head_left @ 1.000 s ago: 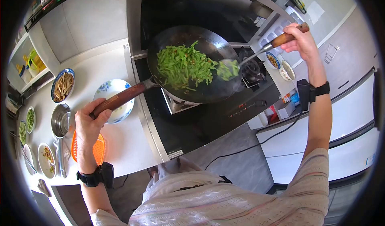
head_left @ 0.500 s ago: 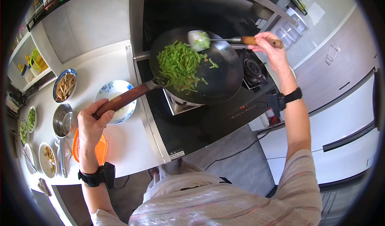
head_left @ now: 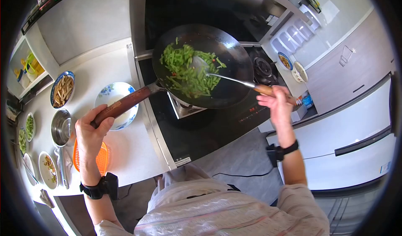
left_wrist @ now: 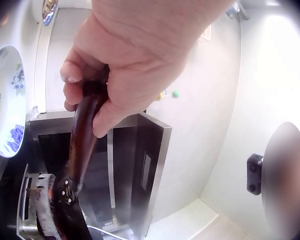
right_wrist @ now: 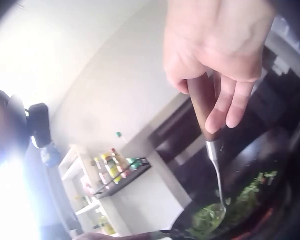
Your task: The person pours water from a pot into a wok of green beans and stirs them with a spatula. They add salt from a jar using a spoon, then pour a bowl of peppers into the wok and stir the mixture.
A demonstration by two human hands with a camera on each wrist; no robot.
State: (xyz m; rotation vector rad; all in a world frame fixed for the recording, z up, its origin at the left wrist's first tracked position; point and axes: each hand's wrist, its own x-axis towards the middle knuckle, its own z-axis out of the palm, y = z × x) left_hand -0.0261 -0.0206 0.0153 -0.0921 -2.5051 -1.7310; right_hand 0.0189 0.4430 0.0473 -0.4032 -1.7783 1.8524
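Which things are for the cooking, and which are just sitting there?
For the cooking: wok, green vegetables, spatula in the right hand, wok handle in the left hand.

Seemingly just sitting there: metal pot, orange basket, flowered bowl.

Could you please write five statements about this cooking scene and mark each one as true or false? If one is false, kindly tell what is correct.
1. The left hand grips the long handle of the wok. True.
2. The right hand holds nothing. False: the right hand holds a spatula.
3. Green vegetable pieces lie in the wok. True.
4. The floral bowl stands on the stove. False: the floral bowl stands on the white counter.
5. An orange basket is on the counter, partly hidden in the head view by the left arm. True.
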